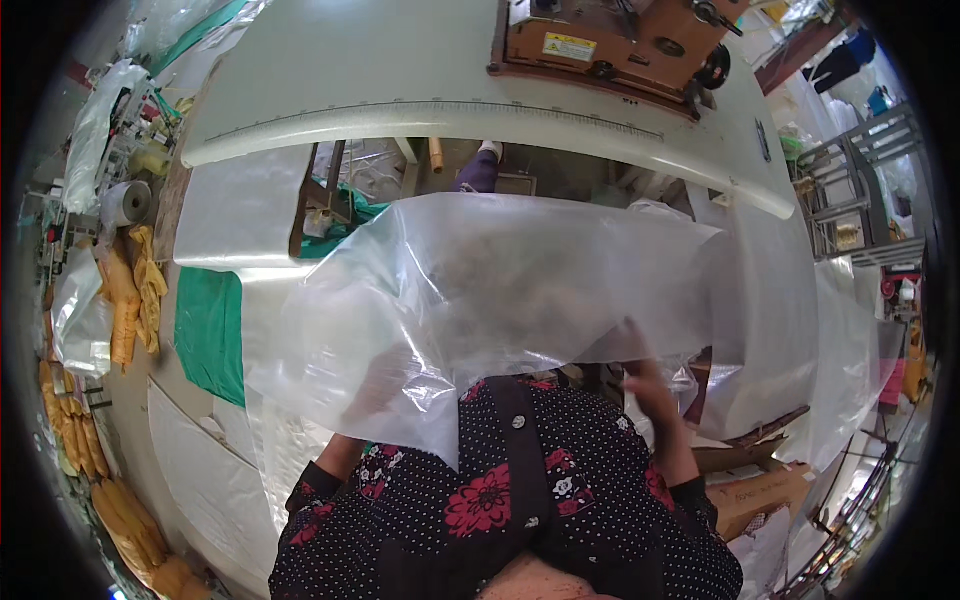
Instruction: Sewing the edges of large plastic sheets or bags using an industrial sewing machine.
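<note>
A clear plastic sheet [530, 270] spreads on the near side of the white table [370, 60].
The left hand [382, 382] shows hazily through the sheet, the right hand [648, 385] is at its lower edge — whether either grips it, the view cannot tell. Even tension from both would likely keep creases out. Counted: 1 sheet, 2 hands, 1 table — and 1 brown machine [640, 35] atop it.

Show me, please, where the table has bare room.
The widest bare patch is pale tabletop left of the brown machine, beyond the measuring scale. A narrower patch lies between the machine and a slim object on the right. Crowded nearer the body: clear plastic sheet, left hand, right hand.
</note>
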{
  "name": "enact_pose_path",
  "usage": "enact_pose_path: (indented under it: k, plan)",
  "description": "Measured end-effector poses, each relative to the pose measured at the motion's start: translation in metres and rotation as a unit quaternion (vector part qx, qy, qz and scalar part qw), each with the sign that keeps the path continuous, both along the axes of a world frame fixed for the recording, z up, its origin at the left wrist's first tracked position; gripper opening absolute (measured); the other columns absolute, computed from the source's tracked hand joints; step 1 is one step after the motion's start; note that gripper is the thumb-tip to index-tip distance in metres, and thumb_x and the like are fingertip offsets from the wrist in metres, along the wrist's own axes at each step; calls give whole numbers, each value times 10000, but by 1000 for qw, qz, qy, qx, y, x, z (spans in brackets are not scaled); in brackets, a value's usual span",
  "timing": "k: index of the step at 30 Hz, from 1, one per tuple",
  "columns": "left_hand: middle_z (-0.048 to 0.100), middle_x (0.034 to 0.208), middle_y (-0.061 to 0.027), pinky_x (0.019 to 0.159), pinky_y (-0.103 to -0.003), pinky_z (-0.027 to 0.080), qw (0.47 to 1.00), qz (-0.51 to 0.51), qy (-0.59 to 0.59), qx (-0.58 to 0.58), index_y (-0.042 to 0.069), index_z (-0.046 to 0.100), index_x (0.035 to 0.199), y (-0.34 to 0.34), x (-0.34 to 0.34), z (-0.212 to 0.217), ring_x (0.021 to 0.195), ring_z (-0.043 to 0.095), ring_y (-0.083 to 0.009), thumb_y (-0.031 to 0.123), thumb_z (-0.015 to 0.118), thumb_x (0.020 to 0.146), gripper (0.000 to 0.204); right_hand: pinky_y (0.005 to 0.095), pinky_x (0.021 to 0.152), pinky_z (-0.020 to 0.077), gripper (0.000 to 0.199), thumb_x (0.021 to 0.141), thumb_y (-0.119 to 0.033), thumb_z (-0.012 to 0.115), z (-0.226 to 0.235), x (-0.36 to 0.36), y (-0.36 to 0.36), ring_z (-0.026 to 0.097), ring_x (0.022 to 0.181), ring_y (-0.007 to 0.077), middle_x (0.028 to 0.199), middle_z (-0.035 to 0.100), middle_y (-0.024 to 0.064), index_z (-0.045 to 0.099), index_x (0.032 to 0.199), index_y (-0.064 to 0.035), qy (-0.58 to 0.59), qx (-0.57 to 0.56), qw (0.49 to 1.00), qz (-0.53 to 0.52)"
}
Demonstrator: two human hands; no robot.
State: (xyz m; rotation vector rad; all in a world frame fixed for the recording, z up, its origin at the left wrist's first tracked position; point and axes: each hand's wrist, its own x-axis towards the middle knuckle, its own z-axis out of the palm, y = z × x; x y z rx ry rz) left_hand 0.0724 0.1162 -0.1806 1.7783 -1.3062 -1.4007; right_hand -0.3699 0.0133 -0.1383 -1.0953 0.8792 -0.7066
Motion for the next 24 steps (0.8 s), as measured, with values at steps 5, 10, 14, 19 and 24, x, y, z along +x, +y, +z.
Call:
enact_pose_path:
  k: [5,10,14,19,24]
  plan:
    - [483,1257,-116,937,-422,370,997,63,-5,-44,8,517,1267,-17,9,24,1104,431,-251,374,529,920,504,353,1069,348,742,844,-354,691,-20,44,8,462,1263,210,1362,480,133,381,1412,8,81,2,994,-67]
    - [461,1293,-123,966,-436,347,971,183,-21,-153,10,499,1290,-51,45,84,1146,408,-267,395,525,920,535,273,733,493,216,942,-192,608,13,103,-39,604,799,113,892,664,28,676,952,13,16,74,973,-220]
    - [444,1321,-128,989,-447,329,921,263,-65,-280,10,484,1308,-85,94,162,1180,390,-279,412,521,920,559,279,736,498,178,929,-150,621,76,98,-51,618,810,135,911,678,46,689,960,12,72,-101,992,-33]
    - [423,1357,-135,1017,-461,307,848,296,-135,-418,12,465,1331,-150,152,261,1222,367,-294,433,516,920,591,328,837,487,232,911,-247,661,145,74,-70,631,878,183,903,687,55,697,973,-26,-66,-357,929,68]
    - [401,1392,-142,1046,-475,285,794,280,-220,-492,13,446,1353,-237,191,325,1265,345,-310,454,512,919,622,365,974,406,439,909,-215,598,166,126,-130,518,1157,222,1266,558,120,521,1283,2,-220,-320,920,45]
